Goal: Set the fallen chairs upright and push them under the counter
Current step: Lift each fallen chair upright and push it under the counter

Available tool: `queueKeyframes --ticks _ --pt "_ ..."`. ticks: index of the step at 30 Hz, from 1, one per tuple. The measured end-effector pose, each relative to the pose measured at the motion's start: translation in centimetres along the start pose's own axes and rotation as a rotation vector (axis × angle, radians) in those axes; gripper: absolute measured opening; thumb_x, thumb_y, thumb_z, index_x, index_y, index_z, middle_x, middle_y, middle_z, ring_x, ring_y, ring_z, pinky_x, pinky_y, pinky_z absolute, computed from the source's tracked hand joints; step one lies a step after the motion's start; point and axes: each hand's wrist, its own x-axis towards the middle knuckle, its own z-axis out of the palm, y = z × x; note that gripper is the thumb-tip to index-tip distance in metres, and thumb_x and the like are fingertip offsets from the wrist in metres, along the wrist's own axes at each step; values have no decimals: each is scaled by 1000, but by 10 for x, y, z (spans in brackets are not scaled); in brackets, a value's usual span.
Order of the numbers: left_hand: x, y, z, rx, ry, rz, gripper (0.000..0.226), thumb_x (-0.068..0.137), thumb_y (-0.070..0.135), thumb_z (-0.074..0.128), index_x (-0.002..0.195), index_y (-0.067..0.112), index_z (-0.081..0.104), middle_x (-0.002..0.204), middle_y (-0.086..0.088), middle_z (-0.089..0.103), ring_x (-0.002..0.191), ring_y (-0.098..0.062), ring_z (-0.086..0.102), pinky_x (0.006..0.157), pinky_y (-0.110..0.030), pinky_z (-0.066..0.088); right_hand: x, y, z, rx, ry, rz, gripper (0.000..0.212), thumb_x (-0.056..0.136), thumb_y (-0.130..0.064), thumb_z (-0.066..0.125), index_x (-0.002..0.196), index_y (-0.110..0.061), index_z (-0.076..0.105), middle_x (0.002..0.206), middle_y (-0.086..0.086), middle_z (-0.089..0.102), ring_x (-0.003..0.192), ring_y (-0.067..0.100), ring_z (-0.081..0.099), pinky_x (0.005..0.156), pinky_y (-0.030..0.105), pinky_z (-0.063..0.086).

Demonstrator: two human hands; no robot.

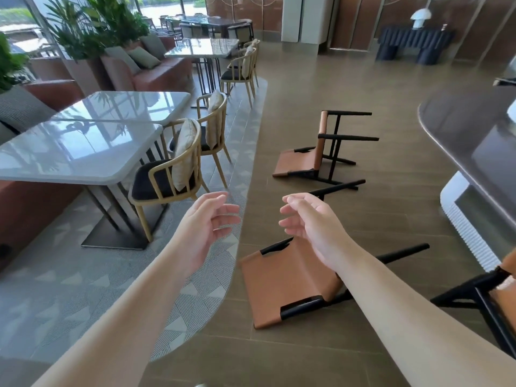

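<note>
Your right forearm hides part of the near chair (282, 283), which lies on its back at 6 o'clock; the far chair (318, 152) lies likewise at 12. A third chair (499, 291) is cut off at 4, the counter (458, 141) at 2. Your left hand (206, 227) and right hand (310, 222) hover, fingers loosely spread, holding nothing.

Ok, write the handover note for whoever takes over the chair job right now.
Left hand: open, holding nothing, raised over the floor.
Right hand: open, empty, fingers loosely curled, above the near fallen chair.
Near fallen chair lies on its back just below the hands; far fallen chair lies ahead of it, also on its back. Counter runs along the right.
Done: nothing visible; neither chair is upright.
Left: lift both, push each under the counter.
</note>
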Motion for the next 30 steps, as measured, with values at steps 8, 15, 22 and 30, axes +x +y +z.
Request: queueKeyframes --ticks 8,15,22,30 --pt "67 25 -131 -10 -100 -50 31 88 36 55 112 18 64 101 -5 74 90 -20 70 79 -35 48 59 -5 137 -27 97 38 20 99 -26 53 108 -14 65 97 2 66 79 13 68 78 32 56" --pt "113 20 -162 -47 -214 -127 37 82 40 55 112 19 64 101 -4 74 89 -19 69 80 -35 47 79 7 166 -128 179 59 16 98 -28 55 108 -20 65 105 4 68 83 12 70 80 31 57" --pt "158 12 -148 -64 -285 -189 27 94 33 49 111 18 64 101 -5 74 89 -18 70 78 -33 49 111 15 150 -89 253 43 15 97 -27 56 107 -23 66 100 -1 69 85 12 71 76 28 57" --pt "236 28 -133 10 -111 -247 20 95 26 52 103 15 67 90 -4 75 78 -17 71 77 -32 49 169 35 114 16 306 88 26 85 -36 59 108 -25 65 104 0 69 88 15 72 78 31 57"
